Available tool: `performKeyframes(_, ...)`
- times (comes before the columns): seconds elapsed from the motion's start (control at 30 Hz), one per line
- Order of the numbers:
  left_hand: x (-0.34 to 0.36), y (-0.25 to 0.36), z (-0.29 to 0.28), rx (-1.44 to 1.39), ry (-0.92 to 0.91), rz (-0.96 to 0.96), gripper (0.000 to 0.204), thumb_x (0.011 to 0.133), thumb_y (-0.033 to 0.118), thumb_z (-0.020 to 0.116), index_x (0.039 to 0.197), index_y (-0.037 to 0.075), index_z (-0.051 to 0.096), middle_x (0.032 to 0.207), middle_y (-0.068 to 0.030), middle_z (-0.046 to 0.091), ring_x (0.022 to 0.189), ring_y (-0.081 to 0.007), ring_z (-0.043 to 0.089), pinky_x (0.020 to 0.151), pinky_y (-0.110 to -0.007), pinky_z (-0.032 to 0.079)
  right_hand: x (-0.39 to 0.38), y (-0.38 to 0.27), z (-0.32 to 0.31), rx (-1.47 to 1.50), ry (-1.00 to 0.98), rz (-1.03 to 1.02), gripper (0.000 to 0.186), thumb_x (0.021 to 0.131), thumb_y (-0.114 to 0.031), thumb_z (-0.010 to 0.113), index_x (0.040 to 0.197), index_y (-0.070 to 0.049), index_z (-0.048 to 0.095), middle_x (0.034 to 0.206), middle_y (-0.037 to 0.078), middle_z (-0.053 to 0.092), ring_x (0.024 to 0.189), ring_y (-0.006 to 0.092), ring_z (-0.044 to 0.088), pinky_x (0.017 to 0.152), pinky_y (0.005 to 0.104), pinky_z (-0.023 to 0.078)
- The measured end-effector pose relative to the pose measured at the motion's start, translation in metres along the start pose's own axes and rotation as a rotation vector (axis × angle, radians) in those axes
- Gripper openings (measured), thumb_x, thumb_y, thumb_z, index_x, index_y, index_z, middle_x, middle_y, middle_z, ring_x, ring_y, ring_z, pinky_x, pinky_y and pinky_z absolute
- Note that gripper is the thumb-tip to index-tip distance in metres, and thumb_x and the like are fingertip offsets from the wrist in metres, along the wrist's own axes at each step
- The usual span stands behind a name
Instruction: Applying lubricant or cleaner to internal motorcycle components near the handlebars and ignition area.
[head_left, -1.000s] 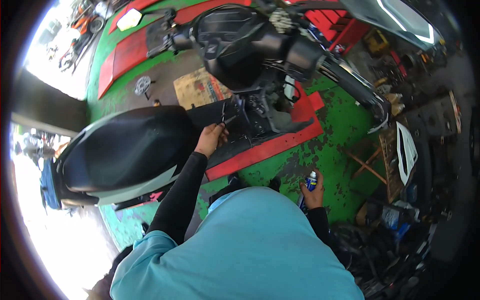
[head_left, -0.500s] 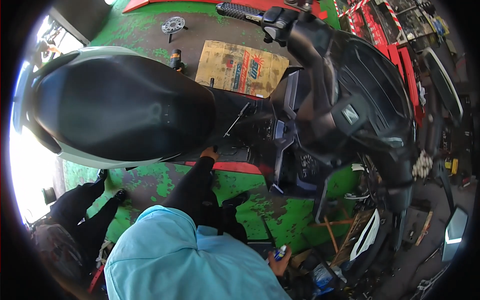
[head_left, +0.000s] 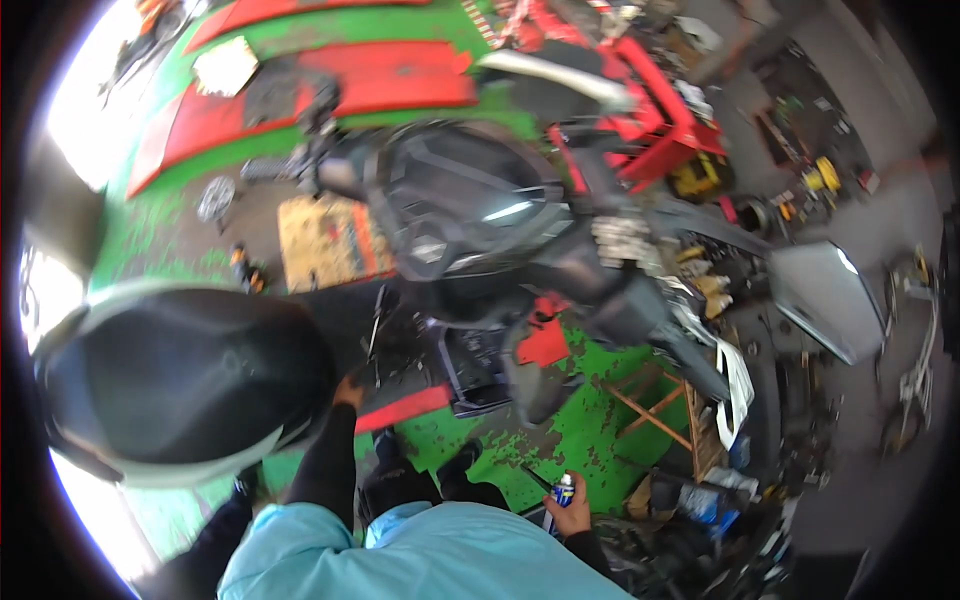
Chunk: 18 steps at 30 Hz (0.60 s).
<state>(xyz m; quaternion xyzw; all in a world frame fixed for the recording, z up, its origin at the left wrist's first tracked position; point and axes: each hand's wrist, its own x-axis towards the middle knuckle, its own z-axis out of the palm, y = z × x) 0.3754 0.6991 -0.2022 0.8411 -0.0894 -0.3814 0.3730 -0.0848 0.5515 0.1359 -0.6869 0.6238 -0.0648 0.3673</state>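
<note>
My right hand (head_left: 572, 514) is low in the view, closed around a small blue spray can (head_left: 564, 490) with a pale top. My left hand (head_left: 348, 390) reaches to the near edge of the scooter's footwell (head_left: 345, 320), just beside the black seat (head_left: 190, 375). Its fingers are blurred and partly hidden, so what it touches or holds cannot be made out. A long thin metal tool (head_left: 377, 322) lies on the footwell a little beyond that hand. The scooter's dark front cover (head_left: 470, 195) and handlebars stand to the right.
A flattened cardboard piece (head_left: 325, 245) lies beyond the scooter, near an orange-and-black tool (head_left: 243, 268) and a round metal stand (head_left: 216, 200). Red ramps (head_left: 400, 80) lie farther off. At right are a mirror (head_left: 830, 300), a wooden frame (head_left: 655, 410) and cluttered parts.
My view has swung to the right, so the scooter sits farther left and more of the right-hand clutter shows. The right hand still holds the spray can, which shows more fully now.
</note>
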Motion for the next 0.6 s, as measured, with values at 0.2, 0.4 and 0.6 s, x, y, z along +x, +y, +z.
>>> performKeyframes(0.2, -0.044, -0.004, -0.004, 0.126, -0.079, -0.017, 0.058, 0.079, 0.036, 0.071, 0.124, 0.000, 0.063, 0.125, -0.0222, 0.064, 0.121, -0.0358, 0.059, 0.104, -0.043, 0.046, 0.056, 0.042, -0.030, 0.151, 0.188, -0.115, 0.088, 0.076, -0.017, 0.079, 0.149, -0.010, 0.029, 0.105, 0.016, 0.064, 0.089, 0.0238, 0.063, 0.082, 0.0390, 0.053)
performKeyframes(0.4, -0.090, 0.036, 0.003, 0.181, -0.057, -0.181, 0.050, 0.082, 0.022, 0.068, 0.128, 0.004, 0.058, 0.100, -0.0193, 0.069, 0.070, -0.0286, 0.070, 0.056, -0.044, 0.057, 0.126, 0.058, -0.099, 0.432, 0.341, -0.125, 0.096, 0.077, -0.010, 0.077, 0.153, -0.007, 0.019, 0.121, 0.020, 0.057, 0.100, 0.0260, 0.062, 0.090, 0.0391, 0.051)
performKeyframes(0.6, -0.156, 0.088, 0.052, 0.116, 0.060, -0.262, 0.055, 0.083, 0.023, 0.067, 0.135, 0.009, 0.056, 0.101, -0.0219, 0.071, 0.072, -0.0315, 0.072, 0.060, -0.045, 0.057, 0.211, 0.092, -0.197, 0.597, 0.359, -0.208, 0.092, 0.076, -0.011, 0.079, 0.149, -0.008, 0.023, 0.126, 0.022, 0.055, 0.107, 0.0275, 0.061, 0.095, 0.0409, 0.049)
